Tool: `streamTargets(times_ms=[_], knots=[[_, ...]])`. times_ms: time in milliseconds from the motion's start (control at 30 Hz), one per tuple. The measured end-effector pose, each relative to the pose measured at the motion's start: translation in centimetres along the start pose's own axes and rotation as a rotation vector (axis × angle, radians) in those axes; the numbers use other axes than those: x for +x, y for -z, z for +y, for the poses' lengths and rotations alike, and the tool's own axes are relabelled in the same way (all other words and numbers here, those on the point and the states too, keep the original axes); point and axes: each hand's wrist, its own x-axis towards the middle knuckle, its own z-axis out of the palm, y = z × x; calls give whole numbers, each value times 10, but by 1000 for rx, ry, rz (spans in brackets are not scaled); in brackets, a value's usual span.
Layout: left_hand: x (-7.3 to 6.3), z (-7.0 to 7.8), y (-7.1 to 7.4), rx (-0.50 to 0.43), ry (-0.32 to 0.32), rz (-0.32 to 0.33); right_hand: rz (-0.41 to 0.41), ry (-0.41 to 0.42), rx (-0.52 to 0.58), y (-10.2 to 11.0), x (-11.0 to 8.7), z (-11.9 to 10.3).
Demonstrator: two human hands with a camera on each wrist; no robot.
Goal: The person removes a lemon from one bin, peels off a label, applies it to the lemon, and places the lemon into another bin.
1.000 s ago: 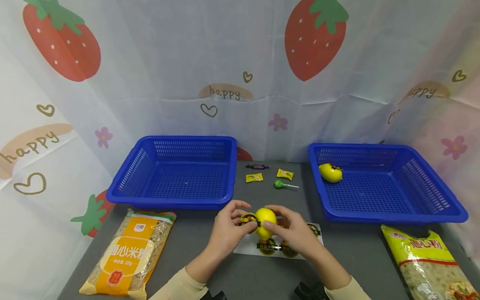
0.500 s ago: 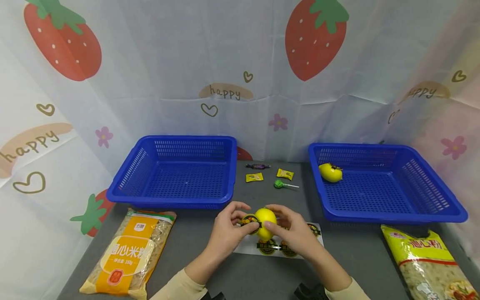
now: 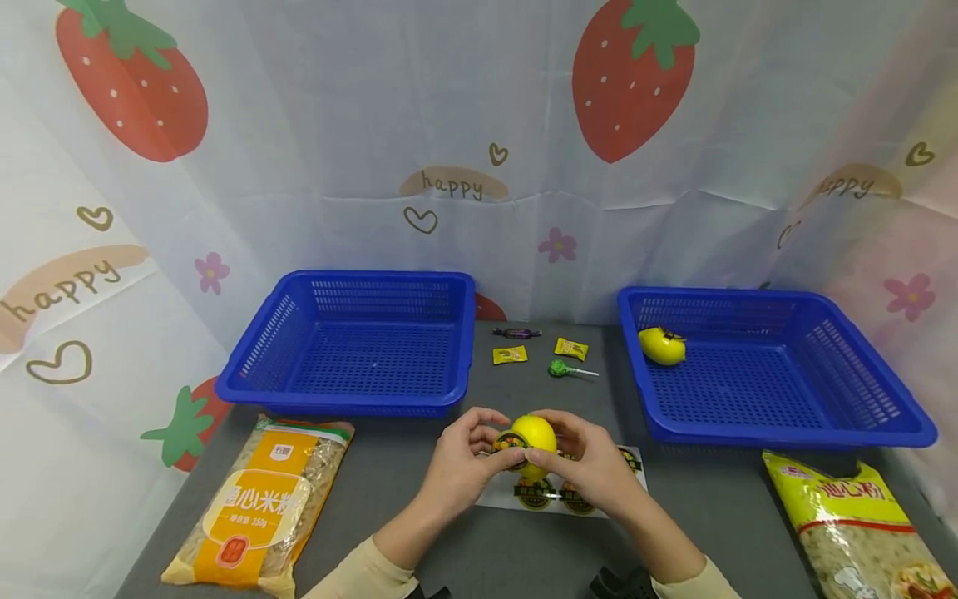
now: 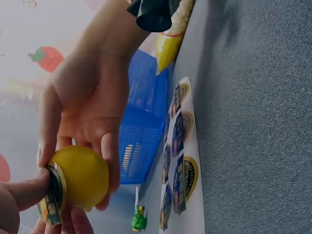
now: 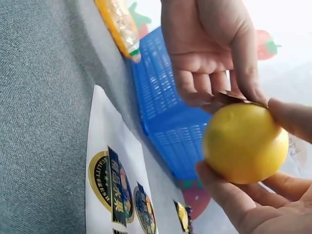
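A yellow lemon (image 3: 537, 430) is held by my right hand (image 3: 599, 466), its fingers and thumb curled around the fruit, above a white sticker sheet (image 3: 496, 494). My left hand (image 3: 462, 459) pinches a round black-and-gold fruit sticker (image 4: 56, 187) at the lemon's left side. The two thumbs meet at the sticker's edge in the head view. Seen from the right wrist, the sticker (image 5: 236, 98) lies edge-on against the lemon's skin; how much of it sticks cannot be told. Several more stickers are on the sheet, partly hidden by the hands.
A blue basket (image 3: 344, 399) stands at the left; another blue basket (image 3: 786, 433) at the right holds a stickered lemon (image 3: 662, 346). Between them lie a green lollipop (image 3: 560, 368) and wrapped candies (image 3: 510, 355). Food bags (image 3: 258, 507) (image 3: 853, 516) flank the front.
My left hand has shifted slightly right, bringing the sticker over the lemon's left side, and its thumb now meets the right thumb. The lemon stays in my right hand.
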Motion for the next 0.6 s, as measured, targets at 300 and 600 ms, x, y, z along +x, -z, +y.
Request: streamTargets(times_ms=[300, 600], knots=[[1, 0, -1, 96, -22, 32, -64, 21, 210, 7, -3, 0], [-1, 3, -5, -12, 28, -22, -131, 25, 136, 14, -3, 3]])
